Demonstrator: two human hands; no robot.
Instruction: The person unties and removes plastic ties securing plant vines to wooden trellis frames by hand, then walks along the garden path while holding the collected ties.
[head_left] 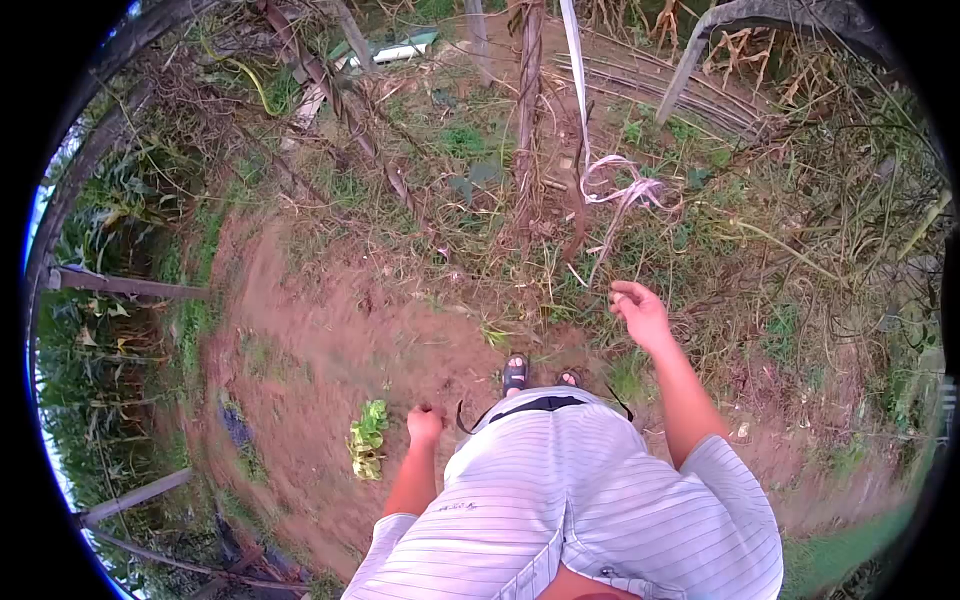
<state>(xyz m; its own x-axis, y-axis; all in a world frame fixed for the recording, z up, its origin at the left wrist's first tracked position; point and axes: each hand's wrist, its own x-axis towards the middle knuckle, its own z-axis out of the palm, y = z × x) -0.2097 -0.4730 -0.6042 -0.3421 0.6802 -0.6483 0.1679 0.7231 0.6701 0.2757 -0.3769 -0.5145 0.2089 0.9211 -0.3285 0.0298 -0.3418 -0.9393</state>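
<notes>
My right hand (641, 313) is raised at right of centre, near dry stems, its fingers partly curled; whether anything thin lies between them is too small to tell. Just above it, the lower end of a pale ribbon-like strip (622, 185) hangs in loose loops beside a vine-wrapped post (528, 110). My left hand (425, 425) hangs low, left of my shirt, with its fingers curled in and nothing visible sticking out of them. Left of that hand, a leafy yellow-green plant (368, 440) is on the bare soil.
My sandalled feet (515, 372) stand on the soil. Wooden posts (130, 284) line the left side beside tall green plants. Tangled dry vines (800, 230) cover the right side. Long thin poles (690, 95) lie at the back right, under a curved frame.
</notes>
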